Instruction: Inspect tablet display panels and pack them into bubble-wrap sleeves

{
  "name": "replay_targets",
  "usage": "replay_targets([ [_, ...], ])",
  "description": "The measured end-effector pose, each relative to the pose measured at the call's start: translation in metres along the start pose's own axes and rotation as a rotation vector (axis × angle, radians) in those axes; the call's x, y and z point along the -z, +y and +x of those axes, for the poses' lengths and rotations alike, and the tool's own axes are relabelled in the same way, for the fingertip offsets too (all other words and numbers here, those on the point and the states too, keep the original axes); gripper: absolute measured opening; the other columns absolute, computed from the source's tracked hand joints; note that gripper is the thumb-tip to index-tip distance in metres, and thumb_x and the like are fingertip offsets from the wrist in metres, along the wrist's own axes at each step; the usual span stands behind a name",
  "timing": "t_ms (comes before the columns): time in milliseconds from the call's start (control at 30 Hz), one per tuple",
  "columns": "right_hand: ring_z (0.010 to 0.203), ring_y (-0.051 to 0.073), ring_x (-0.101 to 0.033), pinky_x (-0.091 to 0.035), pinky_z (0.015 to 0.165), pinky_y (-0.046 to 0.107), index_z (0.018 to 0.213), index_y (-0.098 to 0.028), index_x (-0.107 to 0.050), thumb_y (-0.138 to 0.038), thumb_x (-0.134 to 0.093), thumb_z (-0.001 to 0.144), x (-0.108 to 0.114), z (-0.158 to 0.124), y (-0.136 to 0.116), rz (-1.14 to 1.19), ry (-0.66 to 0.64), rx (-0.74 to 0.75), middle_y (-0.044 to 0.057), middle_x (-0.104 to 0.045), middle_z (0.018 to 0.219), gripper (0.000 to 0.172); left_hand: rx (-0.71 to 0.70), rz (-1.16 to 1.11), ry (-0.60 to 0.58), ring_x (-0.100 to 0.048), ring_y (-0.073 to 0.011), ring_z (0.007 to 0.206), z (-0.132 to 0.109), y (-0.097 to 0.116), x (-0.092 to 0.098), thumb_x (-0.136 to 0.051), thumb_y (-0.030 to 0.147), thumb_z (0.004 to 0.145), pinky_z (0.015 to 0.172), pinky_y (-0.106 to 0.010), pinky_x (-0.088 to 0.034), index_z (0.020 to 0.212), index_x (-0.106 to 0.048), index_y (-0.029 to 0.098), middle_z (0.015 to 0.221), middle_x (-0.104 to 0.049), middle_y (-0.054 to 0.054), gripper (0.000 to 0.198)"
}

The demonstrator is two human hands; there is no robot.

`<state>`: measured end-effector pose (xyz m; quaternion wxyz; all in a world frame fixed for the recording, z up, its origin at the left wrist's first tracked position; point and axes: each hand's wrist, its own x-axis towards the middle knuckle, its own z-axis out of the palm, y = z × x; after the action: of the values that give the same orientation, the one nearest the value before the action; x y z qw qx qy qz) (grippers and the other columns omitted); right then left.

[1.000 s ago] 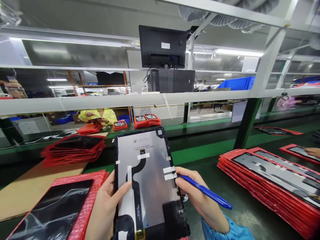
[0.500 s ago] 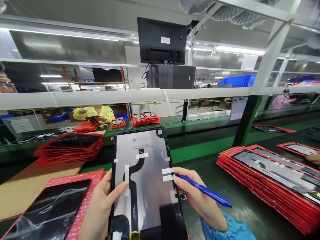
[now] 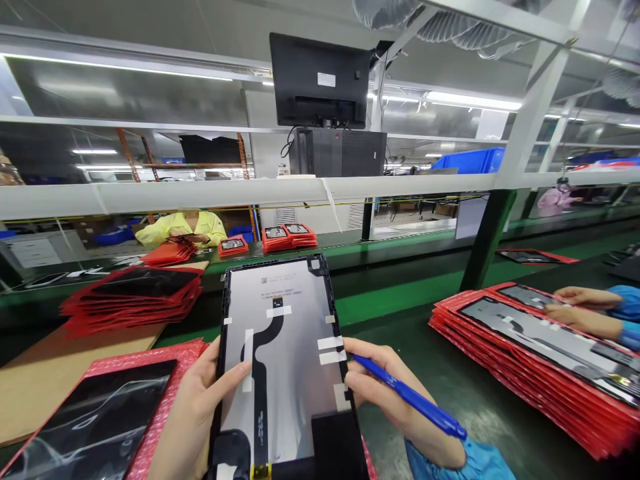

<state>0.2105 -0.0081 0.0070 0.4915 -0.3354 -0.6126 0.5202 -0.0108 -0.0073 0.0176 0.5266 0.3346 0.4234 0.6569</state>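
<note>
In the head view, we find the display panel (image 3: 287,373) held up in front of the wearer, above the bench (image 3: 480,420), with its grey back facing the camera and its far end tipped up. We record the left hand (image 3: 200,407) clamped on the panel's left edge, the thumb pressed flat on the grey back beside a black ribbon cable (image 3: 260,393); the fingertips underneath are hidden from us. We record the right hand (image 3: 393,383) at the opposite edge, its fingertips close against the frame near two white tape strips (image 3: 331,350), with a blue pen (image 3: 413,400) pinched between thumb and fingers and slanting down across the hand. The two hands stand apart, the panel between them. To the left we note a black screen (image 3: 95,420) lying on a red bubble-wrap pouch (image 3: 186,353), and behind it a pile of red pouches (image 3: 130,303) near a brown board (image 3: 30,387). To the right we note a tall stack of red sleeves (image 3: 500,360) bearing panels on top; a co-worker's hands (image 3: 575,319) reach over its far side, and we cannot tell how firmly they grip. Beyond the bench we observe a person in yellow (image 3: 187,227) and, higher up, a monitor (image 3: 320,80) above a computer case (image 3: 345,152).
</note>
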Motion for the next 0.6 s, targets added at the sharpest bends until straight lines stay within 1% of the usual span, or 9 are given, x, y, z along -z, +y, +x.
replay_targets([
  [67, 0.071, 0.016, -0.060, -0.051, 0.061, 0.025, 0.108, -0.021, -0.071, -0.037, -0.061, 0.086, 0.003, 0.001, 0.007, 0.015, 0.015, -0.032, 0.001, -0.065, 0.076, 0.029, -0.010, 0.005, -0.007, -0.073, -0.0174, 0.082, -0.001, 0.000, 0.000, -0.085, 0.024, 0.054, 0.065, -0.013, -0.054, 0.112, -0.067, 0.025, 0.093, -0.077, 0.000, 0.061],
  [100, 0.072, 0.016, -0.060, -0.051, 0.061, 0.024, 0.105, -0.020, -0.072, -0.039, -0.059, 0.087, 0.003, 0.002, 0.011, 0.012, 0.028, -0.034, 0.002, -0.065, 0.077, 0.029, -0.020, 0.008, -0.013, -0.072, -0.0173, 0.083, -0.001, 0.000, 0.000, -0.085, 0.024, 0.055, 0.067, -0.013, -0.054, 0.111, -0.068, 0.025, 0.094, -0.077, 0.000, 0.059],
  [200, 0.062, 0.011, -0.055, -0.046, 0.055, 0.020, 0.093, -0.018, -0.075, -0.035, -0.058, 0.088, 0.002, 0.005, 0.016, -0.019, 0.034, 0.011, -0.001, -0.061, 0.068, 0.025, -0.054, 0.024, -0.014, -0.072, -0.0193, 0.086, -0.003, -0.001, -0.002, -0.085, 0.025, 0.054, 0.068, -0.014, -0.055, 0.109, -0.070, 0.025, 0.093, -0.078, 0.000, 0.056],
  [267, 0.060, 0.010, -0.052, -0.043, 0.053, 0.019, 0.087, -0.018, -0.076, -0.033, -0.059, 0.087, 0.001, 0.007, 0.018, -0.035, 0.088, 0.058, -0.002, -0.061, 0.066, 0.023, -0.069, 0.027, -0.010, -0.072, -0.0200, 0.085, -0.004, -0.002, -0.002, -0.085, 0.025, 0.055, 0.067, -0.016, -0.055, 0.109, -0.069, 0.025, 0.092, -0.078, 0.000, 0.057],
  [367, 0.065, 0.013, -0.056, -0.045, 0.056, 0.021, 0.085, -0.019, -0.076, -0.035, -0.060, 0.086, 0.002, 0.010, 0.019, -0.083, 0.176, 0.075, 0.000, -0.066, 0.071, 0.023, -0.087, 0.039, -0.023, -0.072, -0.0192, 0.080, -0.003, -0.003, 0.000, -0.083, 0.027, 0.058, 0.067, -0.019, -0.056, 0.112, -0.067, 0.024, 0.092, -0.077, -0.001, 0.056],
  [433, 0.072, 0.017, -0.062, -0.049, 0.064, 0.025, 0.093, -0.019, -0.074, -0.037, -0.059, 0.088, 0.002, 0.014, 0.018, -0.138, 0.167, 0.061, 0.002, -0.070, 0.076, 0.024, -0.122, 0.101, -0.041, -0.071, -0.0195, 0.077, 0.000, -0.005, 0.004, -0.082, 0.030, 0.061, 0.065, -0.021, -0.055, 0.112, -0.066, 0.022, 0.089, -0.077, -0.001, 0.054],
  [500, 0.090, 0.022, -0.067, -0.051, 0.080, 0.030, 0.104, -0.021, -0.070, -0.035, -0.063, 0.086, 0.002, 0.017, 0.015, -0.130, 0.203, 0.075, 0.004, -0.074, 0.091, 0.024, -0.211, 0.217, -0.030, -0.070, -0.0188, 0.075, 0.003, -0.007, 0.009, -0.081, 0.031, 0.062, 0.067, -0.021, -0.054, 0.104, -0.070, 0.021, 0.085, -0.077, -0.001, 0.044],
  [533, 0.103, 0.024, -0.065, -0.049, 0.090, 0.033, 0.110, -0.022, -0.067, -0.033, -0.066, 0.085, 0.002, 0.017, 0.013, -0.081, 0.221, 0.084, 0.006, -0.073, 0.104, 0.027, -0.267, 0.288, -0.015, -0.069, -0.0183, 0.074, 0.004, -0.008, 0.011, -0.081, 0.031, 0.062, 0.068, -0.020, -0.054, 0.096, -0.072, 0.020, 0.081, -0.076, 0.000, 0.036],
  [600, 0.123, 0.025, -0.055, -0.041, 0.105, 0.038, 0.119, -0.026, -0.061, -0.028, -0.068, 0.084, -0.001, 0.016, 0.011, 0.103, 0.223, 0.089, 0.007, -0.064, 0.128, 0.036, -0.363, 0.433, 0.014, -0.068, -0.0185, 0.070, 0.005, -0.010, 0.014, -0.079, 0.032, 0.064, 0.069, -0.021, -0.053, 0.079, -0.074, 0.020, 0.072, -0.074, 0.000, 0.020],
])
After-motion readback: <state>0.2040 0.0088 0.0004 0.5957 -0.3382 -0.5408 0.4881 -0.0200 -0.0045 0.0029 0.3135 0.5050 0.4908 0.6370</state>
